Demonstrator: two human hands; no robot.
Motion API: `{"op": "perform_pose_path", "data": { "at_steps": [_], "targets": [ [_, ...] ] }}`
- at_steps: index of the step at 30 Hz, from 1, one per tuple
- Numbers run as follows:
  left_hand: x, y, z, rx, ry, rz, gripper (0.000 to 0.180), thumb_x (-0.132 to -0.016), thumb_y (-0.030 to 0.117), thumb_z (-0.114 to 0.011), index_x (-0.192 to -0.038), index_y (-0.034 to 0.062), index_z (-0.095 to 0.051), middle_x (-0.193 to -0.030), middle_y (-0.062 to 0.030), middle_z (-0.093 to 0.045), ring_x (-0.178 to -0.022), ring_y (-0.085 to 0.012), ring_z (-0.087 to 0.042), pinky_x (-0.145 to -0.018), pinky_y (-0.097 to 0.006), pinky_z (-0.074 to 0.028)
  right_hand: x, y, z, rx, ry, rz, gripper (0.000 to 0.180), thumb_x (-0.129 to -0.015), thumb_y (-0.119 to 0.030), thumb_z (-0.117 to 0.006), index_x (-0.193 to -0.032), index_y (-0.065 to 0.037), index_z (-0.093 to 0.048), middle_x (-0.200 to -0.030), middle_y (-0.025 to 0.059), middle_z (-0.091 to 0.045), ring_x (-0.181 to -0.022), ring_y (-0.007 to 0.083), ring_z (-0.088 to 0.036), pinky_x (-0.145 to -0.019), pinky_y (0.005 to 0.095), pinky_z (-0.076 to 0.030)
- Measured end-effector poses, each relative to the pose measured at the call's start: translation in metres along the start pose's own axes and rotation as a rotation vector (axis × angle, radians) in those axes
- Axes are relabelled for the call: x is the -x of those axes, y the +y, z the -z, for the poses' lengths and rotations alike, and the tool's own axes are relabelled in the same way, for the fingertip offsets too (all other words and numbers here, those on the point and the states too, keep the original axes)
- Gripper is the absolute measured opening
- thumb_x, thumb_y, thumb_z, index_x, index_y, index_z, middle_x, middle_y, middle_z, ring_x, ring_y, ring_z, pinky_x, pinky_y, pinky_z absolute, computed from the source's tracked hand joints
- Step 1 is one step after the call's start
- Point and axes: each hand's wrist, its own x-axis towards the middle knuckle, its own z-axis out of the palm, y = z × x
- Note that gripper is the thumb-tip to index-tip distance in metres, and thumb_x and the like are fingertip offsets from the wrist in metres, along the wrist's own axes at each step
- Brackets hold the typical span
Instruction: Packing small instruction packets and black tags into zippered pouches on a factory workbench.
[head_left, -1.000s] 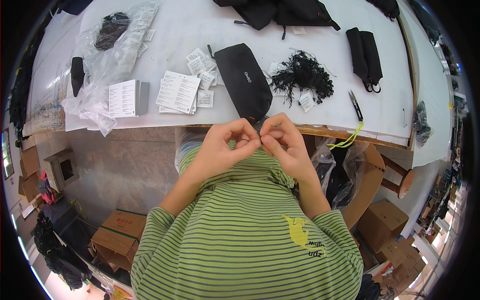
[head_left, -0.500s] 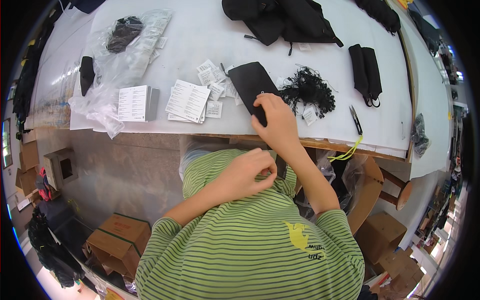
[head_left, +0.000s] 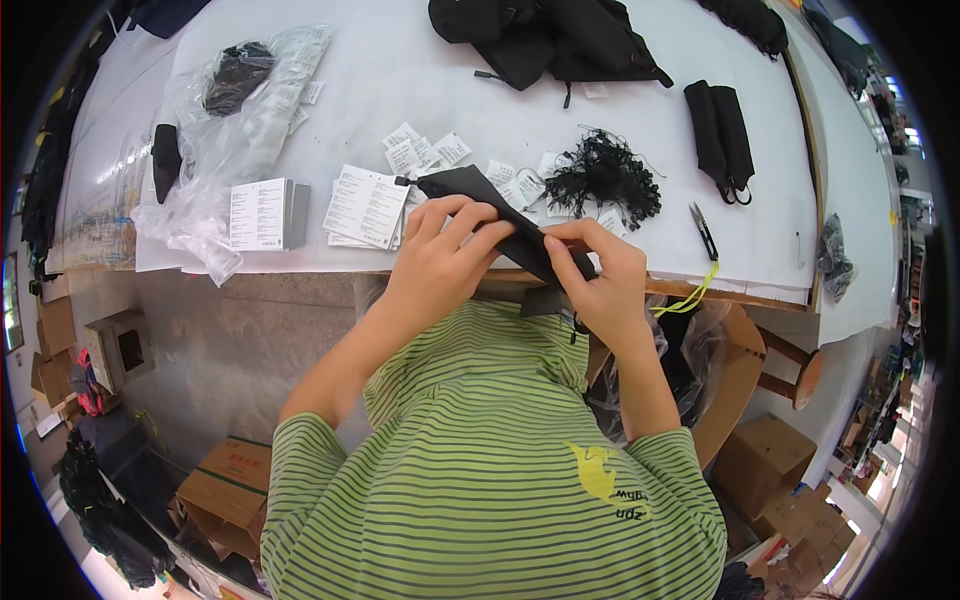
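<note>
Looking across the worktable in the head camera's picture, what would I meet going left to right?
Small black tapered fabric piece, squared stack of white printed cards, fanned white printed cards, held black fabric pouch, tangled bunch of black cords, black-handled metal snips.

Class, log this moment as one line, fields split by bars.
left hand: gripping black pouch | right hand: pinching its edge | right of pouch: black cord bundle, snips | left of pouch: white cards

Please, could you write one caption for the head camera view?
Left hand and right hand hold a black pouch near white cards and bunched black cords.
</note>
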Motion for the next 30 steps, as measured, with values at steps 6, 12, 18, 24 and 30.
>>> {"op": "perform_pose_path", "data": {
  "at_steps": [6, 12, 18, 24, 30],
  "targets": [
    [0.004, -0.006, -0.003, 0.087, 0.043, -0.093, 0.036, -0.058, 0.001, -0.067, -0.094, 0.0062, -0.065, -0.095, -0.0038, -0.062, -0.09, -0.0239, -0.057, -0.079, -0.036, -0.045, 0.001, 0.001, -0.002, -0.066, 0.001, 0.018, 0.008, -0.082, -0.005, -0.066, -0.088, -0.001, -0.065, -0.076, 0.008, -0.067, -0.065, 0.0167, -0.067, -0.057, 0.0253, -0.051],
    [0.008, -0.009, -0.003, 0.147, 0.043, -0.103, 0.033, -0.059, -0.002, -0.063, -0.092, 0.003, -0.063, -0.093, -0.0077, -0.061, -0.083, -0.028, -0.059, -0.073, -0.038, -0.047, 0.0, 0.004, -0.01, -0.148, -0.038, -0.007, 0.008, -0.082, -0.006, -0.066, -0.088, -0.001, -0.065, -0.075, 0.0076, -0.066, -0.063, 0.0155, -0.066, -0.057, 0.0245, -0.05],
    [0.008, -0.013, -0.007, 0.115, -0.073, -0.035, 0.033, -0.062, -0.002, -0.063, -0.095, 0.0026, -0.058, -0.099, -0.0115, -0.058, -0.087, -0.0305, -0.057, -0.076, -0.038, -0.047, -0.015, 0.02, -0.019, -0.157, -0.038, -0.001, 0.008, -0.083, -0.007, -0.065, -0.088, 0.0, -0.064, -0.077, 0.0082, -0.067, -0.063, 0.0157, -0.065, -0.06, 0.0247, -0.05],
    [0.02, -0.016, -0.009, 0.166, -0.43, 0.133, 0.025, -0.067, 0.0, -0.064, -0.09, 0.0035, -0.056, -0.116, -0.0124, -0.054, -0.098, -0.0308, -0.052, -0.083, -0.041, -0.044, 0.013, 0.069, -0.01, -0.09, 0.072, -0.095, 0.037, -0.082, -0.017, -0.068, -0.115, -0.003, -0.06, -0.111, 0.0116, -0.063, -0.106, 0.0259, -0.057, -0.092, 0.034, -0.041],
    [-0.004, -0.015, -0.004, 0.187, -0.579, 0.177, 0.025, -0.072, 0.009, -0.068, -0.094, 0.0053, -0.056, -0.114, -0.0095, -0.056, -0.098, -0.03, -0.053, -0.082, -0.041, -0.043, 0.094, 0.066, -0.019, 0.201, 0.063, -0.205, 0.066, -0.074, -0.019, -0.075, -0.13, -0.002, -0.043, -0.131, 0.0154, -0.046, -0.12, 0.0305, -0.043, -0.099, 0.0367, -0.035]
  ]
}}
